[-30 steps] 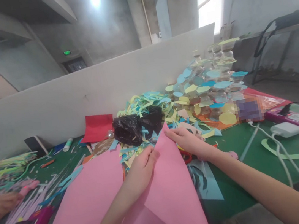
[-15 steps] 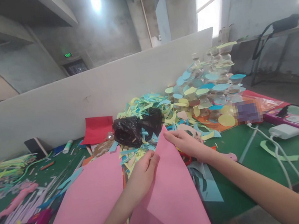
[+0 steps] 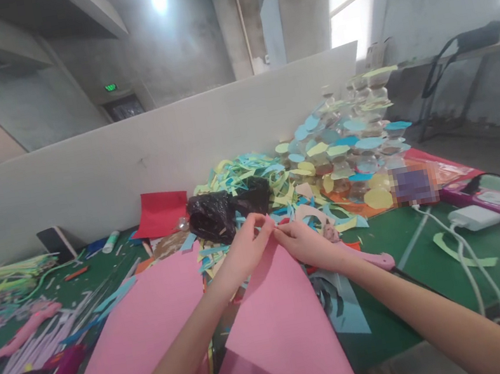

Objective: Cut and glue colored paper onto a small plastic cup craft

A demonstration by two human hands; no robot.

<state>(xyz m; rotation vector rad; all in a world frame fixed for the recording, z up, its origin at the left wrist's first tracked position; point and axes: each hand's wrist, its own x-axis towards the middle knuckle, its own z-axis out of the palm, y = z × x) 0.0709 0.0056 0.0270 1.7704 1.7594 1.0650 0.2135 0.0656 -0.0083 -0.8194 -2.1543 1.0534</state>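
A sheet of pink paper (image 3: 284, 310) is folded over on itself and narrows to a point at the top. My left hand (image 3: 254, 241) pinches that tip between thumb and fingers. Right beside it, my right hand (image 3: 305, 241) also grips the tip, its fingers almost touching the left thumb. The lower part of the folded sheet runs out of the bottom of the view. Another piece of pink paper (image 3: 148, 321) with a curved edge lies to the left, partly covered by my left forearm.
Behind my hands lie a black plastic bag (image 3: 211, 213) and a heap of paper strips (image 3: 247, 171). Stacked clear cups with paper discs (image 3: 359, 145) stand at back right. A pink glue gun (image 3: 28, 329) lies left; a white charger (image 3: 475, 217) with cables sits right.
My left hand has moved up and right along the folded edge to the paper's tip, meeting my right hand. The right hand has shifted only slightly.
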